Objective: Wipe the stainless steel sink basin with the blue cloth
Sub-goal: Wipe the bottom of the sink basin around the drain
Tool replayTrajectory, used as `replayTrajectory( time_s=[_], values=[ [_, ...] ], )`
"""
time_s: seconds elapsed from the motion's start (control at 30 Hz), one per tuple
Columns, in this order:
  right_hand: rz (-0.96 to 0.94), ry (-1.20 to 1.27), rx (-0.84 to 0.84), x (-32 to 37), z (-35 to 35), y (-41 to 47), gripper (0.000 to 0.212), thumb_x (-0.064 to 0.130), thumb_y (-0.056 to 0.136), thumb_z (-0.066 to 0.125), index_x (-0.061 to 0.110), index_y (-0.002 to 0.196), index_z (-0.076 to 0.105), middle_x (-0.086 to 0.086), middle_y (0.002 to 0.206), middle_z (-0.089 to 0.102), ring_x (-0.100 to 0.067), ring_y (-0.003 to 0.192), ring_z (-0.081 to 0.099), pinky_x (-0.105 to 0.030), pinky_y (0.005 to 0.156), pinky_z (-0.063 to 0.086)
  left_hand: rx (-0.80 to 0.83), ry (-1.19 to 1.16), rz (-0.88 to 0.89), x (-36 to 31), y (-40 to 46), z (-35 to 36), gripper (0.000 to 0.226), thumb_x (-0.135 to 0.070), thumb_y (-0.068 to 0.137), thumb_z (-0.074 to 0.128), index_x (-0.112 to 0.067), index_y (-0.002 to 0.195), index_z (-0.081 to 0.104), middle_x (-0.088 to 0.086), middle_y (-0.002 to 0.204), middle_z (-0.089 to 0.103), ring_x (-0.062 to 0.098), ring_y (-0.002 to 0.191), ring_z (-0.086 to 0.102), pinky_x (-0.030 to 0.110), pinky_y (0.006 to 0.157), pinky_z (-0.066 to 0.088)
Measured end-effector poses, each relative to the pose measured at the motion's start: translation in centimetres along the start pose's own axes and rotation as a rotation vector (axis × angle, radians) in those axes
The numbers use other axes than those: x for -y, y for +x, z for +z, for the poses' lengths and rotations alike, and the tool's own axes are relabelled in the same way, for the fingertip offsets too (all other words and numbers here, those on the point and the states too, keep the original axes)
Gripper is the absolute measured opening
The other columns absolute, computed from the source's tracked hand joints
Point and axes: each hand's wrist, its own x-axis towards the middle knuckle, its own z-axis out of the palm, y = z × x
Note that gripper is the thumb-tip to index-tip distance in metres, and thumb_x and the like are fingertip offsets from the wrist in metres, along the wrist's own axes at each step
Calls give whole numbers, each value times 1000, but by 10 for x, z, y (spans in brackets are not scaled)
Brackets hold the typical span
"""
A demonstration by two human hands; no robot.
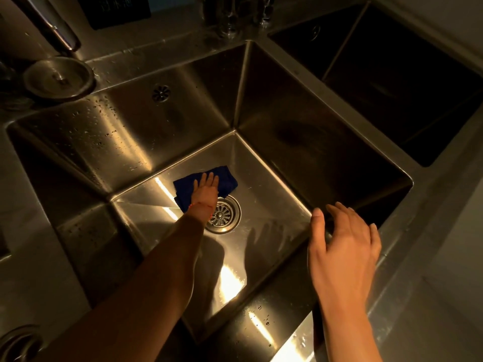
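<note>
The left hand (205, 186) presses the blue cloth (206, 185) flat, fingers straight, on the sink basin (261, 210) floor just behind the drain (223, 214); the right hand (345, 246) hovers, fingers spread, holding nothing; droplets on the walls suggest much wiping is left

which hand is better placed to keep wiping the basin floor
Left. The left hand already presses flat on the blue cloth at the bottom of the sink basin, beside the drain. The right hand is up near the rim, holding nothing.

Kitchen: twin steel sink (183, 121) basins.
</note>
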Motion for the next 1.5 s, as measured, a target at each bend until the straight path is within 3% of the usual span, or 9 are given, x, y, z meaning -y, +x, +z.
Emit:
replayTrajectory(
  time_s=[0.4, 0.9, 1.3, 1.5],
  values=[
    [-10, 30, -11, -1, 0, 0, 39, 34, 93, 41, 10, 118, 58, -10, 128, 57, -23, 127, 43, -40, 113, 12, -6, -39, 63, -22, 0, -5, 72, -5, 95, 46, -10, 153, 3, 8, 161, 0, 28, 148, -1, 46, 121, 6],
    [-13, 22, 8, -1, 0, 0, 48, 43, 94, 32, 11, 120, 58, -8, 129, 57, -21, 128, 42, -39, 113, 12, -79, -157, -152, 14, -2, 5, 67, -8, 97, 43, -9, 153, 6, 9, 161, 4, 29, 148, 3, 46, 120, 8],
    [-7, 22, 7, -2, 1, 1, 42, 36, 93, 40, 10, 120, 58, -9, 130, 56, -21, 129, 41, -39, 114, 12, -31, 20, 38, -24, 12, -3, 75, -3, 95, 47, -9, 153, -1, 10, 161, -4, 31, 148, -2, 47, 119, 5],
    [-10, 49, -1, -2, 0, 0, 40, 36, 95, 41, 10, 119, 58, -10, 128, 57, -23, 127, 43, -41, 113, 14, -38, -31, -9, -14, 8, -2, 72, -5, 96, 47, -6, 152, 2, 11, 161, 0, 29, 148, 0, 45, 120, 8]
  ],
)
